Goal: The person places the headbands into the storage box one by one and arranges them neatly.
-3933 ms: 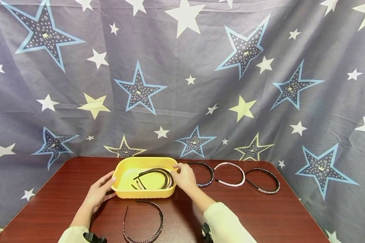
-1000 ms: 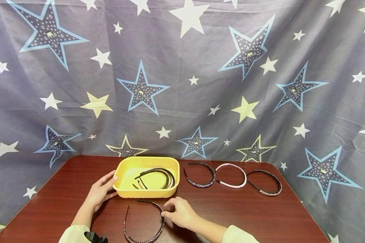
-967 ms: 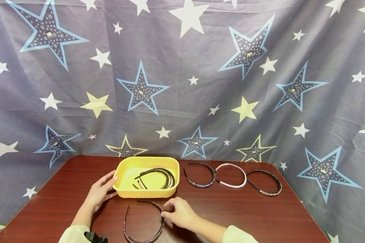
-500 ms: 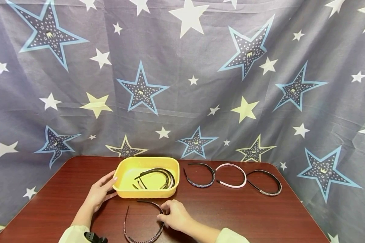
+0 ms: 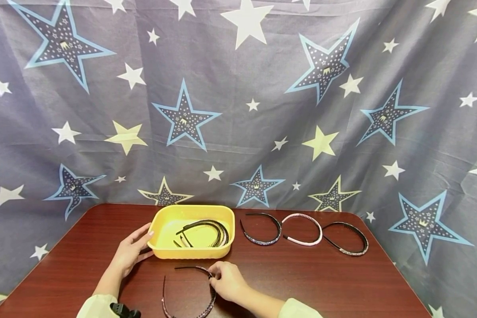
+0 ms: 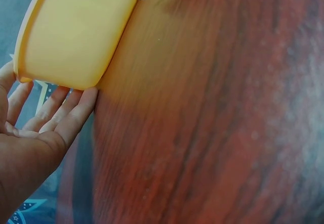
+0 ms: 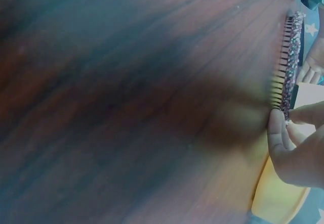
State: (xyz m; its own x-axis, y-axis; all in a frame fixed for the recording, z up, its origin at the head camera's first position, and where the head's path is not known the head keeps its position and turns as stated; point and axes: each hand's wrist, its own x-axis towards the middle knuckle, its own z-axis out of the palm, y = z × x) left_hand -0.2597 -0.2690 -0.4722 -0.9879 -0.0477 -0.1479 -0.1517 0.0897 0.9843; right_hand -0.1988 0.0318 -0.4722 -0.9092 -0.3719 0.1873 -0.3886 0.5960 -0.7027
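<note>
My right hand (image 5: 228,281) pinches the right side of a dark, glittery headband (image 5: 211,304) in front of the yellow tray (image 5: 188,253). In the right wrist view, thumb and fingers of the right hand (image 7: 298,148) meet on the toothed, sparkly headband (image 7: 291,62). My left hand (image 5: 129,252) touches the left end of the tray with relaxed, extended fingers. The left wrist view shows the left hand (image 6: 43,125) with fingertips against the wall of the tray (image 6: 66,37). Several headbands (image 5: 224,234) lie inside the tray.
Right of the tray, three headbands lie in a row on the brown table (image 5: 302,278): a blue glittery one (image 5: 262,243), a pink one (image 5: 308,244) and a black one with a sparkly section (image 5: 353,253). A star-patterned curtain (image 5: 238,145) hangs behind.
My right hand has moved from the tray's right end to the front headband and grips it. The headband's tips have tilted and shifted slightly. My left hand stays at the tray.
</note>
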